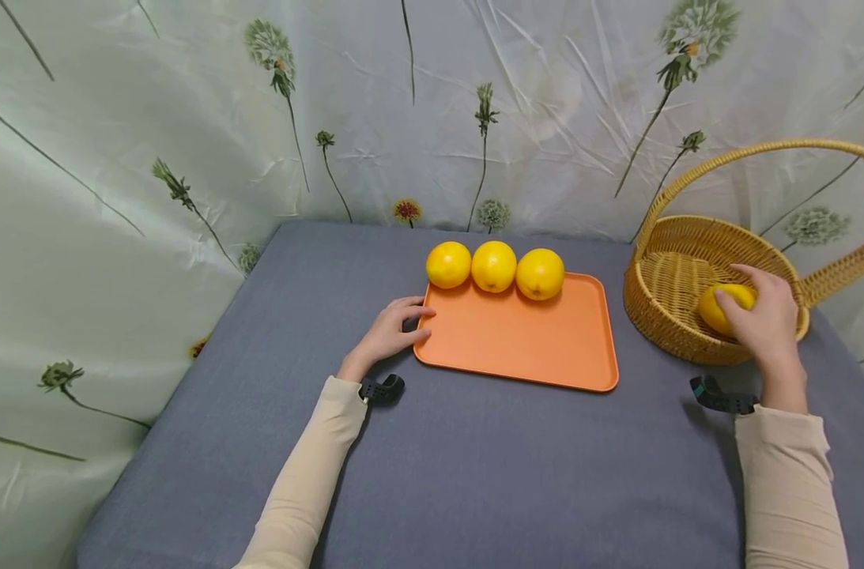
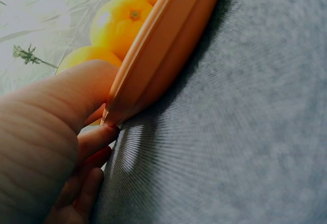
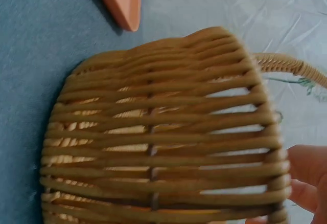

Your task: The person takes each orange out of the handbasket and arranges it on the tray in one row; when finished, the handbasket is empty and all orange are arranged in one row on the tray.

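Note:
My left hand (image 1: pixel 386 330) holds the left rim of an orange plastic tray (image 1: pixel 524 340) between thumb and fingers. Three yellow oranges sit in a row along the tray's far side: a left one (image 1: pixel 448 265), a middle one (image 1: pixel 493 266) and a right one (image 1: pixel 541 274). To the right stands a wicker basket (image 1: pixel 659 324) with a tall handle. Inside it, my right hand (image 1: pixel 767 316) grips another yellow orange (image 1: pixel 733 296) by the basket's right side. In the right wrist view the basket wall (image 3: pixel 163 142) hides most of that orange and the fingers.
A grey-blue cloth (image 1: pixel 510 474) covers the table. Behind and to the left hangs a pale curtain (image 1: pixel 375 103) printed with dandelions. The basket's arched handle (image 1: pixel 759 146) rises above the right hand. Black bands are on both wrists.

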### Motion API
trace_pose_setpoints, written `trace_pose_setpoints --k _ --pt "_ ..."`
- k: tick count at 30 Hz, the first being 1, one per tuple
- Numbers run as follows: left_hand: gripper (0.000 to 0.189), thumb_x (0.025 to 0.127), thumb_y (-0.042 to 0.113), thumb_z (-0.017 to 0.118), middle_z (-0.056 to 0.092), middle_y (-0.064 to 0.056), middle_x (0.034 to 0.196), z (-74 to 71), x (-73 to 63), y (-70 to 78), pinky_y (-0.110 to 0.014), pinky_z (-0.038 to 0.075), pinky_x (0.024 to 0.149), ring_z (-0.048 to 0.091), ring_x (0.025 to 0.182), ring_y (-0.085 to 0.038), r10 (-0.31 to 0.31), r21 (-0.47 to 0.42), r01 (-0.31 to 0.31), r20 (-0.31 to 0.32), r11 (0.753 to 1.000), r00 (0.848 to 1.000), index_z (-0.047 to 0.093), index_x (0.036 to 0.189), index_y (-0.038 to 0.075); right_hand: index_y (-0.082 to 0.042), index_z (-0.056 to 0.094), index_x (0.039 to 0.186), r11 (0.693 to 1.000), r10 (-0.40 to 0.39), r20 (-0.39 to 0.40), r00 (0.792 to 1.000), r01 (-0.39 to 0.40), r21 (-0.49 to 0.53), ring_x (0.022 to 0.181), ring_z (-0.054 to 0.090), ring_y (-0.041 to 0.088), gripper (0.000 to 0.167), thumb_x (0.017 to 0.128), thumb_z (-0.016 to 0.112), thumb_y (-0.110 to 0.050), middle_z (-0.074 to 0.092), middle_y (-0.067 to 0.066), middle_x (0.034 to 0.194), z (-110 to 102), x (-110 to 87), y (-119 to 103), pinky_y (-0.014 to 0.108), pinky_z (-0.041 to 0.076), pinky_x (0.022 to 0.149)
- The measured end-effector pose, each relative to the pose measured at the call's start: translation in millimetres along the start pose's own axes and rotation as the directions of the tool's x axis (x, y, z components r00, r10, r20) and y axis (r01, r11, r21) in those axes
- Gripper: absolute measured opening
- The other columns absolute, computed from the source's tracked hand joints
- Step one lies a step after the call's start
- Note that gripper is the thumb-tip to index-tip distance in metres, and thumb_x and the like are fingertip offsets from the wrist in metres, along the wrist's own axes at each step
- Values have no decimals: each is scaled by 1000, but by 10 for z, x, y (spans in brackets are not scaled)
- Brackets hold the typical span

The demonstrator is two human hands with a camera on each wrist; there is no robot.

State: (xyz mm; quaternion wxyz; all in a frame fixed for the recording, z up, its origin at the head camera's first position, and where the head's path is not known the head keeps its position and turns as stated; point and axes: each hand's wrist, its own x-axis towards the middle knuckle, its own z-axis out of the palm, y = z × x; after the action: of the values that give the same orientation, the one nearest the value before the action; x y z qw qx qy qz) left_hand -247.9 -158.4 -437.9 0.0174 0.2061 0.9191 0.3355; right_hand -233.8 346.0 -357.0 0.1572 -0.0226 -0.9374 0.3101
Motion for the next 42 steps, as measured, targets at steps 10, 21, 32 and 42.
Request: trace_pose_setpoints --k 10,21,32,42 --pt "40 88 26 65 47 -16 142 8 -36 0 -55 29 111 39 134 -35 -7 2 7 2 1000 1000 61 125 11 7 33 141 998 58 49 997 -56 -34 131 22 55 55 94 44 -19 29 40 139 49 -34 79 67 19 100" --pt "39 87 25 65 47 -16 142 4 -38 11 -55 29 111 40 133 -35 2 -12 -2 -6 1000 1000 61 124 11 6 19 146 985 169 69 983 -167 -32 133 12 57 63 93 43 -20 14 41 145 33 -34 126 67 17 96" --pt "40 88 26 64 47 -16 142 -5 -25 22 -55 30 110 40 133 -35 3 -11 -3 -4 1000 1000 61 124 10 2 9 149 953 301 32 953 -300 -47 131 12 55 71 91 41 -23 7 38 146 63 -55 72 66 24 90" --pt "40 88 27 64 47 -16 142 3 -33 2 -54 30 110 40 133 -35 0 2 0 -4 1000 1000 61 124 11 1 0 149 940 327 74 942 -315 -134 124 15 60 74 91 38 -25 7 44 142 109 -23 63 65 29 82"
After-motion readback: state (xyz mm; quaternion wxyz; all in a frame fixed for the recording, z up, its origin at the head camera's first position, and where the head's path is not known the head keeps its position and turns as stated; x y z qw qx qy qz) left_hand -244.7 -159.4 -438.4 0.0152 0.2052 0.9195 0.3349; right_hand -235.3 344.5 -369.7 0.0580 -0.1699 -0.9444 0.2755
